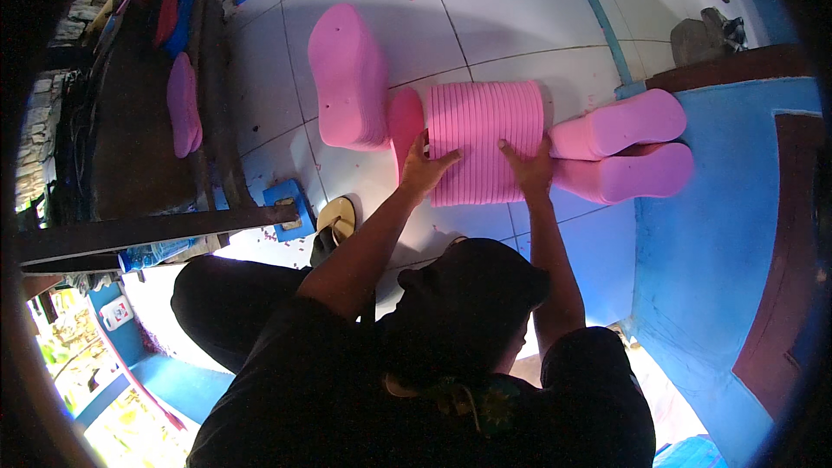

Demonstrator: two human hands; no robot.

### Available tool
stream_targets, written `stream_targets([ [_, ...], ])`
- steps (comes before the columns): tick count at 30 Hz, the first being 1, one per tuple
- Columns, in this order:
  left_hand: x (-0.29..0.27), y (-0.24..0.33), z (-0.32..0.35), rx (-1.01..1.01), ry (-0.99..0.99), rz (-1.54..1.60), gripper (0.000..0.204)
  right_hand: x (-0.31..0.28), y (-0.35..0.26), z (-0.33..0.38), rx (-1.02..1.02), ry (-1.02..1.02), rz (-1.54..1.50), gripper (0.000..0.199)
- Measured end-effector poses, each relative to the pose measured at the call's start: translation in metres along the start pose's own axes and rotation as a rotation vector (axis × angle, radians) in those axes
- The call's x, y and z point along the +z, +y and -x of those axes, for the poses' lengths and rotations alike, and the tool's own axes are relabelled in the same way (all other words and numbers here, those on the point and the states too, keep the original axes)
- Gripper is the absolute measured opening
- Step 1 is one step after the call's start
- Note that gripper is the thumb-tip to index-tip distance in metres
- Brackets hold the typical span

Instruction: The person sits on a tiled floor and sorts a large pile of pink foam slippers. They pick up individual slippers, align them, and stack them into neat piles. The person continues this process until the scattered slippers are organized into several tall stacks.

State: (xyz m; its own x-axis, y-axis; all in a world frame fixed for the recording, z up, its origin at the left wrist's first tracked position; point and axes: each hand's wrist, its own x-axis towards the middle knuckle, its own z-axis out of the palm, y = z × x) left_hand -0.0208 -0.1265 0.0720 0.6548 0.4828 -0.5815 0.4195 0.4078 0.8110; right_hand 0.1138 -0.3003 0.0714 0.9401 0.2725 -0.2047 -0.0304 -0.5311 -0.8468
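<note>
A row of thin pink foam sandal soles [485, 121], stood on edge and pressed together, lies on the tiled floor in front of me. My left hand [424, 170] is closed against its left end, thumb over the top. At the right end my right hand [530, 168] clasps it the same way, so the row sits squeezed between both palms. Close to my left hand is a darker pink piece [406, 114], partly covered by it. Beyond that stands a tall pile of pink soles [345, 69]. Two more pink piles [637, 121] lean over side by side at the right.
To the left is a dark wooden bench [139, 232] bearing a few pink soles [181, 104] and red and blue pieces [177, 17]. A blue pad [291, 208] lies by its leg, near my sandal [341, 215]. A blue wall [711, 234] bounds the right side.
</note>
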Motion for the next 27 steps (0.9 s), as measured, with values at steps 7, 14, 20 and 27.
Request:
stream_targets([
  [7,0.015,0.053,0.022,0.166,0.259,0.002,0.062,0.004,-0.047,0.014,-0.119,-0.013,-0.416,0.083],
  [14,-0.019,0.223,0.077,0.637,-0.074,0.107,0.053,-0.088,-0.179,0.019,-0.356,0.097,-0.369,0.073],
  [20,0.082,0.332,0.126,1.398,-0.246,-0.719,0.044,-0.218,-0.181,-0.029,-0.010,0.011,-0.798,0.061],
  [27,0.240,0.317,0.118,1.573,-0.202,-0.910,0.055,-0.295,-0.142,-0.045,0.064,-0.112,-0.892,0.062],
])
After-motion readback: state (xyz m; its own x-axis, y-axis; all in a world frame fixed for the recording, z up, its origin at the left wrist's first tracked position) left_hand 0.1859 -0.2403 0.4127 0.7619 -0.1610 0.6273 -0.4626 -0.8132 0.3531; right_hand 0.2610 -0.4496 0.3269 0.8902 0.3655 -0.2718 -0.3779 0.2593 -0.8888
